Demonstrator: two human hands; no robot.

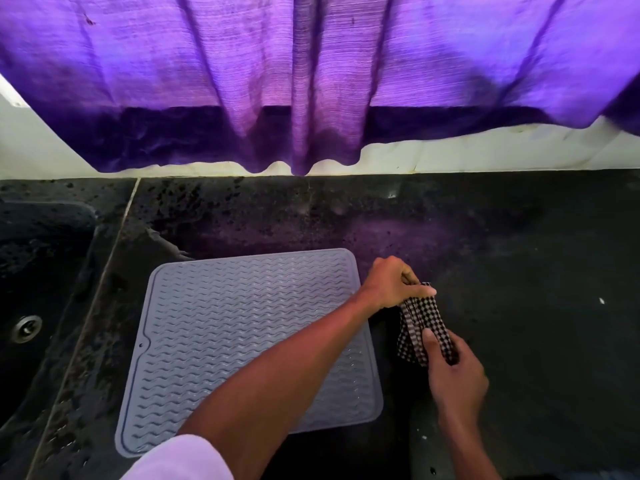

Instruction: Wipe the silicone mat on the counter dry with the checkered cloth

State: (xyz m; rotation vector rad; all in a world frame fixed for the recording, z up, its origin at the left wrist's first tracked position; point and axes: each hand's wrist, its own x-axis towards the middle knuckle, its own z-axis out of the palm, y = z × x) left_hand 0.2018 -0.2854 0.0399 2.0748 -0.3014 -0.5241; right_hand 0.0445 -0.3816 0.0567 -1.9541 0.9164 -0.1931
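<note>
Sink (41, 271) cut by left edge; mat (242, 323) partly under forearm.

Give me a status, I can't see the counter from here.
Both hands, left hand and right hand, gripping checkered cloth, right of silicone mat. Cloth not on mat yet. Left forearm crosses mat; nothing else on it.

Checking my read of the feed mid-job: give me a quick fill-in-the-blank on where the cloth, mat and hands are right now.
1. The checkered cloth is held by ____ hands, the left hand and the right hand.
2. The cloth is to the ____ of the silicone mat.
3. The left forearm crosses over the ____.
4. The sink lies to the mat's ____.

Missing words: both; right; mat; left
</note>
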